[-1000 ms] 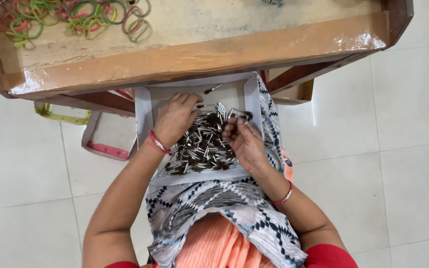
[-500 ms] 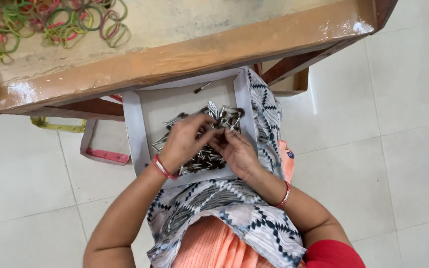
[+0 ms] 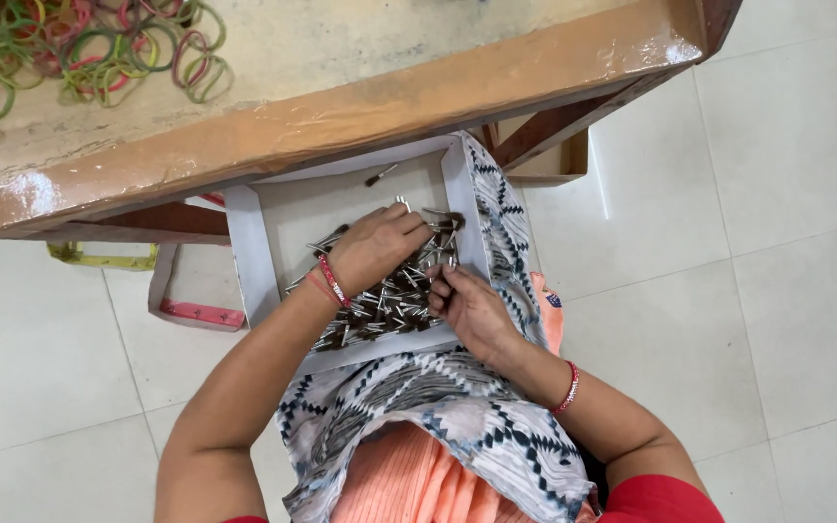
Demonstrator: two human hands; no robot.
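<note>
A shallow white cardboard box (image 3: pixel 249 257) rests on my lap, holding a heap of several small dark brush-like pieces with silver metal ends (image 3: pixel 394 300). My left hand (image 3: pixel 375 247), with a red bangle at the wrist, lies palm down on the heap, fingers curled into the pieces. At the heap's right edge my right hand (image 3: pixel 467 310) pinches a few of the pieces between its fingertips. One loose piece (image 3: pixel 380 175) lies alone at the box's far end.
A wooden-rimmed table (image 3: pixel 341 111) stands right in front, with several coloured rubber bands (image 3: pixel 99 53) at its far left. A patterned cloth (image 3: pixel 438 426) covers my lap. Flat card pieces (image 3: pixel 196 312) lie on the white tiled floor to the left.
My left hand has slid from the box's far left to the middle of the heap. My right hand has drawn slightly nearer to me, fingers closing on pieces.
</note>
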